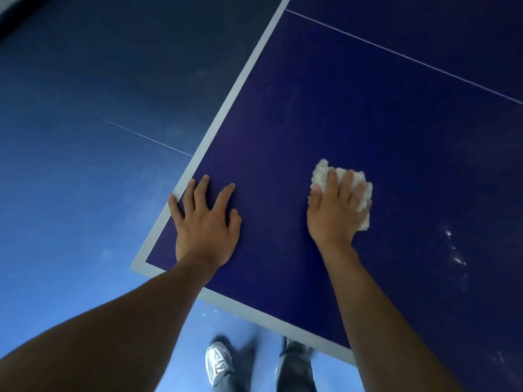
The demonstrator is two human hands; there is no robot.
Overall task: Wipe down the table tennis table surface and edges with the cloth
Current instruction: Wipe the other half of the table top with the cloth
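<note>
The dark blue table tennis table [368, 114] fills the right of the view, its near left corner bordered by a white line [226, 108]. A crumpled white cloth [363, 193] lies on the surface near that corner. My right hand [332, 210] lies on top of the cloth with fingers spread over it, pressing it onto the table. My left hand [203, 219] rests flat on the table just inside the left edge line, fingers spread and holding nothing.
White specks and smears [457, 258] mark the table surface to the right of the cloth. A thin white centre line [410, 59] crosses the far part. Blue floor [70, 165] lies left of the table. My shoes and trouser legs [218, 363] stand below the near edge.
</note>
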